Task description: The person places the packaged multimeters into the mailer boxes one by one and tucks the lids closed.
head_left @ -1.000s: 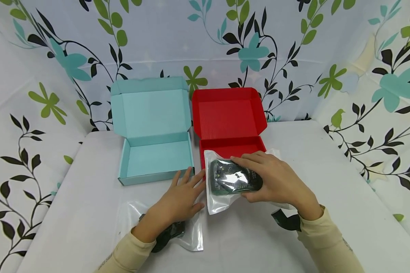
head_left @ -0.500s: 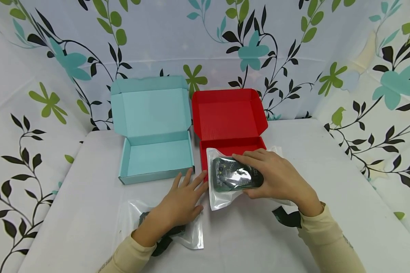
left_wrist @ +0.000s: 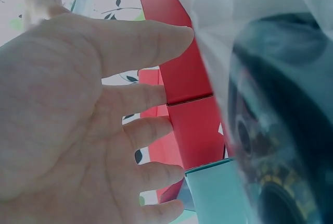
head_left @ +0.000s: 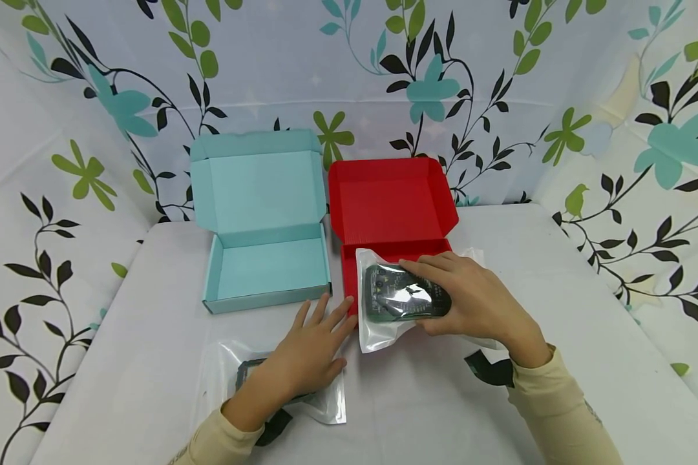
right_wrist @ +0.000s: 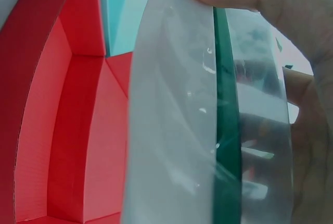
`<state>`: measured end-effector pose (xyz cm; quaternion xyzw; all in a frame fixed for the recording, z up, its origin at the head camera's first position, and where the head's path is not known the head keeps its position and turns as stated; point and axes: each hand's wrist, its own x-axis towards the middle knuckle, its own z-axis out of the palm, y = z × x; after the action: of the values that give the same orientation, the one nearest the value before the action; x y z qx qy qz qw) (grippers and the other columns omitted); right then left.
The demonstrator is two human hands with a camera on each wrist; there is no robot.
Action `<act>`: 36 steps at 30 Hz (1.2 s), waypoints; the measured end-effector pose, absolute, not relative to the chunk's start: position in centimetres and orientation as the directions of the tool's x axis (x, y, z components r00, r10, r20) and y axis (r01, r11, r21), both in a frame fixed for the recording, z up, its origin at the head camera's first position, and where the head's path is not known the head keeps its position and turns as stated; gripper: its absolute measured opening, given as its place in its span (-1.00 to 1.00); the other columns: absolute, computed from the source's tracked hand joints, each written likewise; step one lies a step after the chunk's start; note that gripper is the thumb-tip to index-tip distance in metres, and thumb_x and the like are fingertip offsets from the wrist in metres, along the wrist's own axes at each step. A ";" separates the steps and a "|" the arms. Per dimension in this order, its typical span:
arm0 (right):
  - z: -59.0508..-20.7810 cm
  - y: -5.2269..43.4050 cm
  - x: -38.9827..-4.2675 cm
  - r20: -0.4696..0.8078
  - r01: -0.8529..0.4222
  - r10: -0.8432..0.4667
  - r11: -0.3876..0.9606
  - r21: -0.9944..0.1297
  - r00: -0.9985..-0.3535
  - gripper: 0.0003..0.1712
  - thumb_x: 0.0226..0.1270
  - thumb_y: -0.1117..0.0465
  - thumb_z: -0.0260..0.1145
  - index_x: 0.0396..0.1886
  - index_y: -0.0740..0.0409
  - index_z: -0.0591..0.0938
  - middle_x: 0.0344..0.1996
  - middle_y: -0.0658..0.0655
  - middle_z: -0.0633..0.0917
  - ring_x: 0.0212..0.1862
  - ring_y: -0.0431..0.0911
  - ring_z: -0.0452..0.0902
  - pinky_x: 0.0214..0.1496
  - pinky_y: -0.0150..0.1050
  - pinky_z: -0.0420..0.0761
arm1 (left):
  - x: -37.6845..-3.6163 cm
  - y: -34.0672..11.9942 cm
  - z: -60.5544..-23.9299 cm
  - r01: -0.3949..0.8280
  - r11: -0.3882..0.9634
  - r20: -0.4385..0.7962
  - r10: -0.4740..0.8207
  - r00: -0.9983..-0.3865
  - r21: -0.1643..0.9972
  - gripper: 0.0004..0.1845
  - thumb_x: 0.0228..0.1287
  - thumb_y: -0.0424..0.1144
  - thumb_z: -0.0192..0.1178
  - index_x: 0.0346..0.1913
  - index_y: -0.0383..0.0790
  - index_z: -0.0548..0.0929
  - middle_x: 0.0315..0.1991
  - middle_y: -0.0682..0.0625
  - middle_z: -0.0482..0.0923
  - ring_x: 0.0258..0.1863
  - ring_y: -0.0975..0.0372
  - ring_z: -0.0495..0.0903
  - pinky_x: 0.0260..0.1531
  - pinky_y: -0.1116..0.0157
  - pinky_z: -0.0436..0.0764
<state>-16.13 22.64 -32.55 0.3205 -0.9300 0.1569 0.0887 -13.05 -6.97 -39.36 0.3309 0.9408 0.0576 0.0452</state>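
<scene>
At about nine o'clock on the white table (head_left: 151,336), the turquoise box (head_left: 267,265) sits open with its lid propped back, and nothing shows inside it. Nearer the person, at about seven o'clock, a second clear bag (head_left: 326,403) with a dark object in it lies flat on the table, partly under the left wrist. The left hand (head_left: 308,352) rests above it with fingers spread and straight, tips pointing toward one o'clock, close to the front corner of the red box (head_left: 392,200); it grips nothing, and the left wrist view shows the open palm with the red cardboard just beyond the fingertips.

At the centre, the red box also stands open, lid tilted back at twelve o'clock. The right hand (head_left: 471,300) holds the bagged circuit board (head_left: 398,300), a green board in a clear pouch, fingers over its top edge and thumb underneath, over the front wall of the red box. The right wrist view shows the pouch edge-on, with the red interior just behind it.

By the look of things, the work is at an early stage: one bagged item is lifted to the red box but not yet laid inside, the other bag waits on the table, and both boxes are unfilled and unclosed.
</scene>
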 end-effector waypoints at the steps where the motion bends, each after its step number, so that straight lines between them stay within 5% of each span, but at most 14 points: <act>1: -32.6 22.6 -16.2 0.265 -0.623 -0.568 0.746 -0.236 -0.779 0.07 -0.19 -0.02 0.73 0.47 -0.11 0.56 0.20 0.15 0.66 0.19 0.12 0.54 0.02 0.15 0.66 | -13.0 -7.0 -39.4 0.615 0.775 -0.047 0.626 -0.778 0.142 -0.25 0.35 -0.06 0.38 0.54 -0.16 0.41 0.62 -0.12 0.12 0.57 -0.25 0.00 0.45 -0.27 0.04; 36: -33.6 21.7 -17.5 0.213 -0.589 -0.549 0.760 -0.275 -0.808 0.02 -0.10 0.01 0.68 0.48 -0.10 0.55 0.21 0.13 0.64 0.17 0.08 0.53 -0.04 0.12 0.68 | -10.5 -8.0 -39.2 0.610 0.772 -0.048 0.626 -0.778 0.181 -0.28 0.35 -0.08 0.38 0.52 -0.15 0.44 0.63 -0.07 0.12 0.57 -0.23 0.02 0.45 -0.26 0.05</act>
<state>-17.54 21.68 -33.63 0.3040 -0.9362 0.1662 0.0597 -10.47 -8.03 -39.25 0.3287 0.9397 0.0777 0.0530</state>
